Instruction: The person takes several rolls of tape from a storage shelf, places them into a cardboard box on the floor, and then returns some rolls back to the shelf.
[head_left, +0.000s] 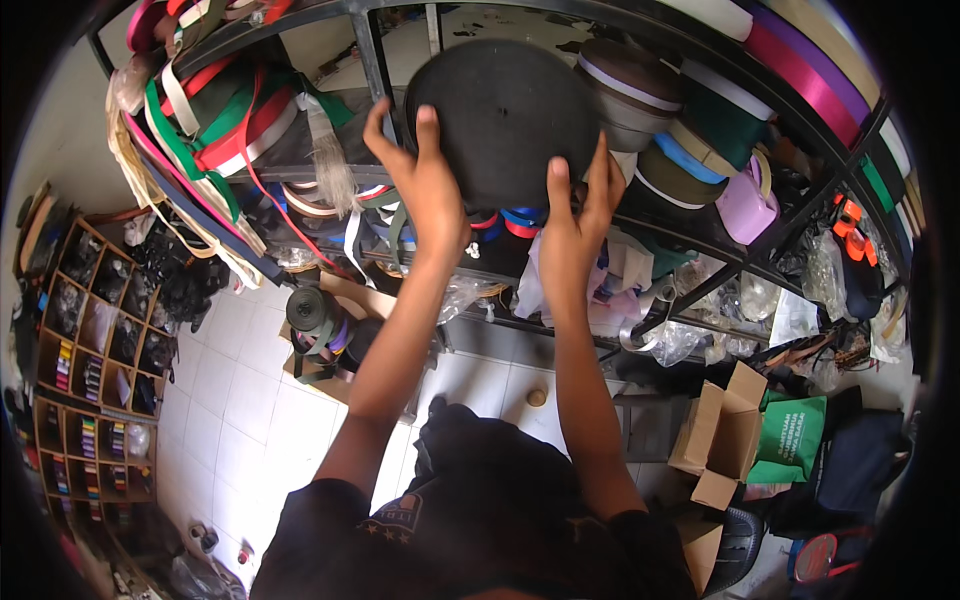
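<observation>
A large black roll of webbing is held up flat against a metal shelf rack. My left hand grips its lower left edge with fingers spread up over the rim. On the lower right edge sits my right hand, thumb and fingers pressed on the roll. Both forearms rise from the bottom of the picture. The roll hides what stands behind it on the shelf.
Rolls of coloured ribbon and tape crowd the rack, with loose ribbons hanging at left. A wooden cubby shelf stands at far left. Open cardboard boxes and a green bag lie on the white tiled floor.
</observation>
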